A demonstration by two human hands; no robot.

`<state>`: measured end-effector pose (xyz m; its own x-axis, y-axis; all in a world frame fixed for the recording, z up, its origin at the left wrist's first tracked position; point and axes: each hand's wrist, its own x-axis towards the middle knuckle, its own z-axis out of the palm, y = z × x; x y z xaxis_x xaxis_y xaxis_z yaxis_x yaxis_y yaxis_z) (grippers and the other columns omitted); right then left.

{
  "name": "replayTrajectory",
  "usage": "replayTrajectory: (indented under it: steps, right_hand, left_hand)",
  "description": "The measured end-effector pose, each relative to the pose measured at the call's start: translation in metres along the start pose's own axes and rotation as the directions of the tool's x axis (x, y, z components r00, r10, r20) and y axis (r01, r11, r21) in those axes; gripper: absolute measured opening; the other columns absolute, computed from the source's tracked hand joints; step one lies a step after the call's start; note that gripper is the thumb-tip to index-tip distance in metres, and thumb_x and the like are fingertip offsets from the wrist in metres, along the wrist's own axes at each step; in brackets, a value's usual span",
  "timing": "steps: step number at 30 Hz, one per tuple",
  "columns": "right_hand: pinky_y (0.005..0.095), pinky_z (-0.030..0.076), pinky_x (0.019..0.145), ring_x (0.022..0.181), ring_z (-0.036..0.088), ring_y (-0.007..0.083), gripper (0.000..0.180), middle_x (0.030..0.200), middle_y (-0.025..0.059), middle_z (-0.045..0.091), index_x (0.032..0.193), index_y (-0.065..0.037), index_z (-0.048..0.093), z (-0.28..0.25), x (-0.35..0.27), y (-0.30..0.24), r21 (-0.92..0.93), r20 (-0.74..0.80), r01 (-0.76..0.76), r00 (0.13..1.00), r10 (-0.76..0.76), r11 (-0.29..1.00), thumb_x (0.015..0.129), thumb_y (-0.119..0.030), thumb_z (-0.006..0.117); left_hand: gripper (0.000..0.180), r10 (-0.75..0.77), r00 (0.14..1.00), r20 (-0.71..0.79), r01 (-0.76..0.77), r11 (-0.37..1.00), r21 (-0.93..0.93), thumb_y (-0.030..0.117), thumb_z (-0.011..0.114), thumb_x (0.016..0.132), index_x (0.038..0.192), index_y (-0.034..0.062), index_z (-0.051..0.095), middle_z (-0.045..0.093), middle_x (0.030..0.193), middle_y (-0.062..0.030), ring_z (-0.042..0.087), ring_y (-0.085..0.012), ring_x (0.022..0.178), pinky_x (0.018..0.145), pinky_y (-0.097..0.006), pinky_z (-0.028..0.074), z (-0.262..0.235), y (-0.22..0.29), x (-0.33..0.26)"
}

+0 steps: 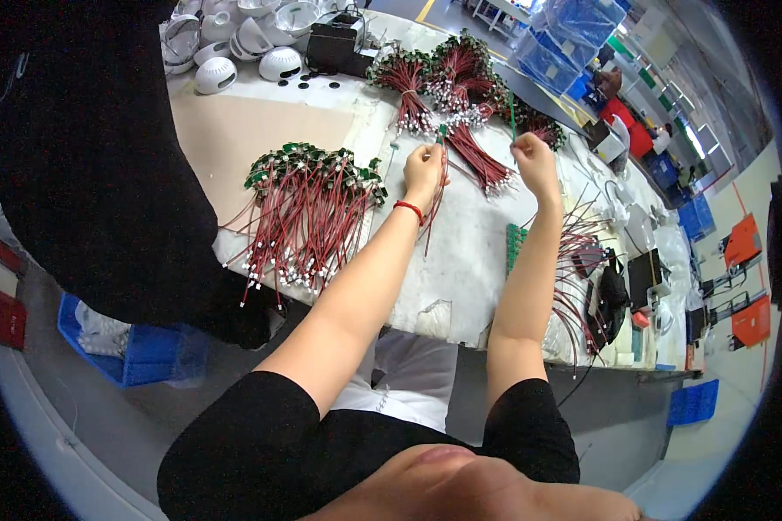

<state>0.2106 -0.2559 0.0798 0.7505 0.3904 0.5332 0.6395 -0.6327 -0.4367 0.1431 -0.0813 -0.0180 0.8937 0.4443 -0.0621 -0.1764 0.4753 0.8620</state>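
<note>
My left hand [424, 178] is closed around small green circuit boards [442, 133] with dark red wires [432, 224] trailing below the fingers; how many boards it holds cannot be made out. In a pinch, my right hand [539, 169] grips a thin green strip [512, 117] that stands up from the fingertips. Left of my left hand lies a spread pile of wired circuit boards [308, 195], white connectors toward me. Just beyond my hands are tied bundles of similar wired boards [456, 74]. A green board panel [514, 247] lies partly behind my right forearm.
White dome-shaped housings [215, 75] and a black device [339, 42] stand at the table's far left. A person in dark clothing [87, 174] is close on the left. More red and black wires [573, 295] spread to the right. A blue crate [139, 347] sits below left.
</note>
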Motion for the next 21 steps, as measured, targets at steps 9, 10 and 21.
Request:
replayTrajectory:
  steps: [9,10,21]
  right_hand:
    - [0.0369,0.047,0.070,0.073,0.060,0.0298,0.011,0.079,0.0149,0.061,0.084,-0.003,0.059,0.077,-0.008,0.039,-0.219,-0.137,0.082,0.984,-0.114,0.972,0.077,-0.011,0.059]
    - [0.0370,0.047,0.071,0.073,0.060,0.0304,0.012,0.080,0.0149,0.062,0.084,-0.003,0.059,0.078,-0.012,0.039,-0.317,-0.137,0.099,0.979,-0.149,0.943,0.077,-0.012,0.060]
    - [0.0335,0.046,0.065,0.071,0.058,0.0250,0.019,0.081,0.0139,0.055,0.099,0.001,0.043,0.050,-0.034,-0.029,0.291,-0.198,-0.095,0.968,0.157,0.952,0.081,0.004,0.042]
  left_hand:
    - [0.023,0.008,0.998,0.057,-0.013,0.997,0.081,0.027,0.054,0.088,0.084,0.0044,0.057,0.053,0.071,-0.0012,0.050,-0.0096,0.052,0.046,-0.025,0.048,0.000,-0.007,0.002]
    - [0.023,0.015,0.998,0.056,-0.019,0.996,0.084,0.027,0.055,0.087,0.083,0.0045,0.057,0.053,0.070,-0.0010,0.050,-0.0094,0.051,0.046,-0.025,0.047,0.000,-0.007,0.003]
    - [0.025,0.463,0.859,0.219,-0.496,0.645,0.581,0.025,0.061,0.077,0.081,0.0018,0.067,0.066,0.071,-0.0116,0.063,-0.0192,0.063,0.060,-0.031,0.048,0.002,-0.002,-0.009]
